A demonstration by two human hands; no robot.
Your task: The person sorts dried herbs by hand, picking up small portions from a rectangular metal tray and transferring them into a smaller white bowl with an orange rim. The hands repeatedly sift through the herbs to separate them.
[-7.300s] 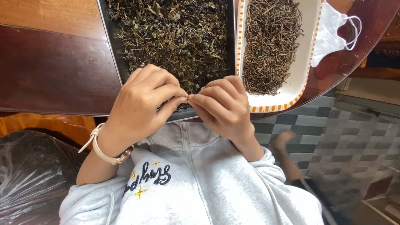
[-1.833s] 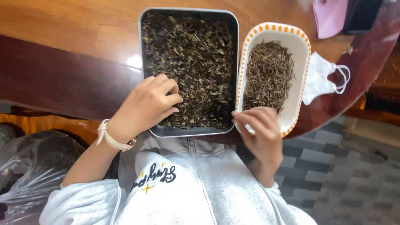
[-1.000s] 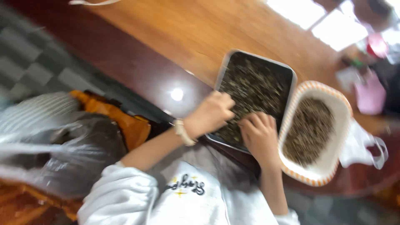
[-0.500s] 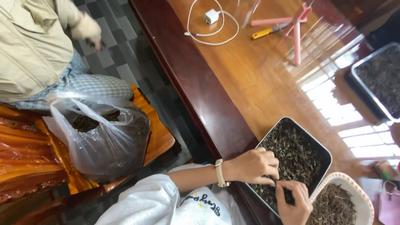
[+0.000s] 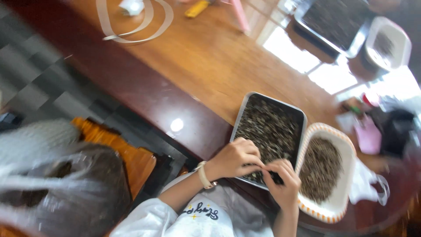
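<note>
- Far left: clear plastic bag (image 5: 57, 193), crumpled and blurred, dark loose matter inside, resting on an orange-brown wooden seat (image 5: 131, 158).
- Upper left: looped white cable (image 5: 131, 33) lying on the brown wooden table (image 5: 210, 61); dark polished table edge running diagonally below it.
- Centre bottom: white sleeve and grey-white top with printed lettering, belonging to the wearer of the camera.
- Left hand (image 5: 237, 158): pale wristband (image 5: 202, 174) on the wrist, fingers curled, resting over the near corner of the rectangular grey metal tray (image 5: 239, 120).
- Tray contents: dark dried leaves (image 5: 274, 127), a dense layer of small twisted brown-black pieces with paler flecks, covering the whole tray floor; tray located at the near table edge, directly ahead of the hands.
- Right hand (image 5: 285, 184): fingers bent, fingertips brought up against those of the left hand at the tray's near edge; both hands together, pinched on something small and dark; exact item too blurred to tell.
- Just right of the tray, touching or nearly so: oval white dish with an orange-patterned rim (image 5: 346, 151), holding a mound of finer brown strands.
- Right of the dish: white face mask (image 5: 366, 184) on the table edge.
- Upper right: second metal tray (image 5: 329, 19) of dark leaves and a second white dish (image 5: 388, 41), well apart from the hands, heavily blurred.
</note>
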